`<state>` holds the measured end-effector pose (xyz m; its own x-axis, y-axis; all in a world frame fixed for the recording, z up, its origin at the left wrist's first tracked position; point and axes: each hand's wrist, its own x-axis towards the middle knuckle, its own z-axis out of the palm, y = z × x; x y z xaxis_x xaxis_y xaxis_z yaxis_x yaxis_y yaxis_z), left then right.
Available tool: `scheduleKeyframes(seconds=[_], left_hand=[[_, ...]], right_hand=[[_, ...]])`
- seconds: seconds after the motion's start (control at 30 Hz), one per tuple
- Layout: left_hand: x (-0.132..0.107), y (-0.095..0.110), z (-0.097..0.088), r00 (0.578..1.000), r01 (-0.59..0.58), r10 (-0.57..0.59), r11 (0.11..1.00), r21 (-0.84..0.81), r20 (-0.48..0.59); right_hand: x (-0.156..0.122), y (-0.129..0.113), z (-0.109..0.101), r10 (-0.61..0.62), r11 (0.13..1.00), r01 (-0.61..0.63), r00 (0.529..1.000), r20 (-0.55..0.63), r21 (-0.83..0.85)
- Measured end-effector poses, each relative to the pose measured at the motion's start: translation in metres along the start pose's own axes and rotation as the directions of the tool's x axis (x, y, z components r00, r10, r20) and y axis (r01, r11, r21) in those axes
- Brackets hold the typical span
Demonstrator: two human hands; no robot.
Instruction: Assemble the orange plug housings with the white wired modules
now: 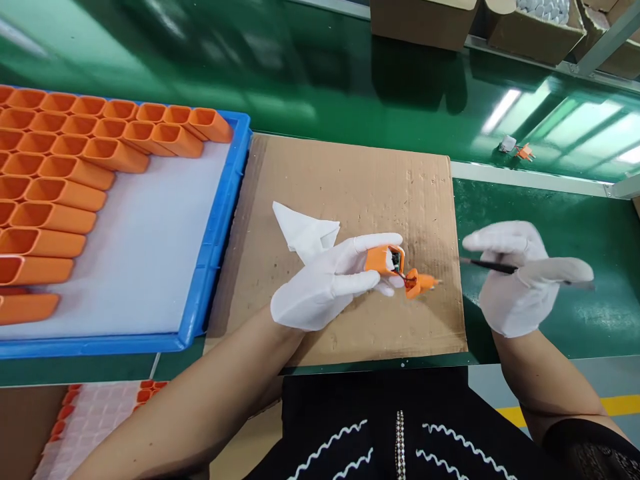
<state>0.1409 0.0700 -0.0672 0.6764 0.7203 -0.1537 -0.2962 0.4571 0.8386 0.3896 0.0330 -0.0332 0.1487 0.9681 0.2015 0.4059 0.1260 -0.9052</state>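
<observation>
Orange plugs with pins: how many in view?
2. One orange plug sits at the open end of the orange housing in the left hand; a second plug lies at upper right, beyond the white rail. Others may be hidden.

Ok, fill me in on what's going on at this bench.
The person's white-gloved left grip holds an open orange housing over a cardboard sheet, with an orange plug piece at its open end. The right grip holds a slim dark tool off to the right, apart from the housing. A white cloth lies on the cardboard; a blue tray of orange sleeves sits to the left.
</observation>
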Motion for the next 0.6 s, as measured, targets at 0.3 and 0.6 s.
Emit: scheduleKeyframes(seconds=[0.3, 0.6], left_hand=[[0.000, 0.006, 0.007, 0.998, 0.010, -0.017, 0.992, -0.127, -0.052], [-0.003, -0.002, 0.004, 0.999, -0.037, 0.031, 0.990, -0.138, -0.045]], right_hand=[[-0.009, -0.013, 0.023, -0.050, 0.885, 0.010, 0.996, 0.072, 0.466], [-0.022, -0.012, 0.036, -0.239, 0.892, 0.243, 0.969, -0.059, 0.381]])
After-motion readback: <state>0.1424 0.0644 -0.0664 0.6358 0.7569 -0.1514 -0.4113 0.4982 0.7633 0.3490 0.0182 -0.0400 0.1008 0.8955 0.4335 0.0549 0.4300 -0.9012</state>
